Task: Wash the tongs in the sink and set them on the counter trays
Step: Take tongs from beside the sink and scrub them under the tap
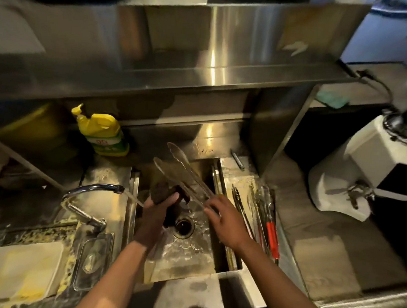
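Observation:
Over the steel sink [191, 255], my right hand [222, 217] grips the hinge end of a pair of metal tongs [182, 169], whose two arms point up and away toward the back wall. My left hand [157, 204] holds a dark scrubbing sponge [164, 190] pressed against the tongs' lower arm. Water runs from the curved tap [93, 188] onto my left hand. Several other tongs [263, 210], one with red handles, lie on the counter just right of the sink.
A yellow dish-soap bottle [102, 129] stands behind the sink at the left. A clear plastic container [93, 261] and a white tray [19, 268] sit at the front left. A white appliance [363, 168] stands at the right. The drain [183, 226] lies open below my hands.

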Demonstrator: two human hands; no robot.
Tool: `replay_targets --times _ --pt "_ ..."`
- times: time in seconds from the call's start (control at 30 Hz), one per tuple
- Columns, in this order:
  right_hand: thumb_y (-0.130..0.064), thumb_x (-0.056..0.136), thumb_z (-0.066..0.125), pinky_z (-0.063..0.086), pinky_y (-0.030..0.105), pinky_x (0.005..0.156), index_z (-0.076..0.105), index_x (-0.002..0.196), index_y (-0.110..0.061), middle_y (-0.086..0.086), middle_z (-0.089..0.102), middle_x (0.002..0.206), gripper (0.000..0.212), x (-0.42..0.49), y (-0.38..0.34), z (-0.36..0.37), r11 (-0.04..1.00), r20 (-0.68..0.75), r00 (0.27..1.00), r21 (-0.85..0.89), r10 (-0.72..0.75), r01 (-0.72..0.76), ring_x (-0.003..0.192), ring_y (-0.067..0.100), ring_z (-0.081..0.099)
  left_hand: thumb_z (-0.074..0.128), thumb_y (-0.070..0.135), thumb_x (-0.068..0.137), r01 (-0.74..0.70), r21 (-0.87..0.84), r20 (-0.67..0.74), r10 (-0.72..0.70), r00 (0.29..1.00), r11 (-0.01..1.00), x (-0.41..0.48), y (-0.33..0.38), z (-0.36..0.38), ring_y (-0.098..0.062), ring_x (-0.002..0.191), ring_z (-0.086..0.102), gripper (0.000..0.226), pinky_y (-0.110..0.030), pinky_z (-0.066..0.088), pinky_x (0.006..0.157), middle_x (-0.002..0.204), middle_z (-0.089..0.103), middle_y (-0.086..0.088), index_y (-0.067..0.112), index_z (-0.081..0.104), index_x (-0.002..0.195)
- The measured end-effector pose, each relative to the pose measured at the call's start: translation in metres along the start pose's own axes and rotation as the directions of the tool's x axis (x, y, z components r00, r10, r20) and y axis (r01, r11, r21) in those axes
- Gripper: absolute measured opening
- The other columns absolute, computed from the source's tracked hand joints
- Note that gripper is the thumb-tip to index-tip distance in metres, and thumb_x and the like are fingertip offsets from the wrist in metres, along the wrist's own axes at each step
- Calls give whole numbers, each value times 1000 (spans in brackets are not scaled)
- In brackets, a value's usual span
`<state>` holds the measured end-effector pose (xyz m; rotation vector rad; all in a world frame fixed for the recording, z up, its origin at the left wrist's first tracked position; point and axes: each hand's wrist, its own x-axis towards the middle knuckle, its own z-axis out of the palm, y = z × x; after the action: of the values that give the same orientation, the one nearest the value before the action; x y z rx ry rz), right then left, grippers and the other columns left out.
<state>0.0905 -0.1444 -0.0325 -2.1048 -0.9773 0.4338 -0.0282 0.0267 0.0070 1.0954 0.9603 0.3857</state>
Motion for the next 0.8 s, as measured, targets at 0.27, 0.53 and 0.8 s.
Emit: replay_targets --times 0.27,0.53,0.8 --pt "-43 98 56 50 33 95 56 125 -29 -8 54 126 31 -11 -31 -39 998 -116 992 -33 -54 51 113 7 56 79 22 80 -111 94 219 88 972 989 -3 36 24 -26 92 72 31 -39 60 73 98 75 -8 18 68 109" --pt "-42 92 65 48 18 89 60 121 -27 -15 59 116 33 -49 -52 -78 993 -427 897 63 118 -101 102 -7 57 82 18 77 -167 92 435 112 893 982 -15 47 62 -31 97 71 35 -44 57 90 103 76 -12 12 72 110" --pt "-52 92 55 54 34 85 58 119 -33 -17 60 113 33 -134 -54 -126 957 -663 707 52 246 -285 97 1 60 79 6 77 -85 70 636 21 771 994 -61 34 142 -29 95 70 23 -38 55 84 92 76 -6 15 72 96"
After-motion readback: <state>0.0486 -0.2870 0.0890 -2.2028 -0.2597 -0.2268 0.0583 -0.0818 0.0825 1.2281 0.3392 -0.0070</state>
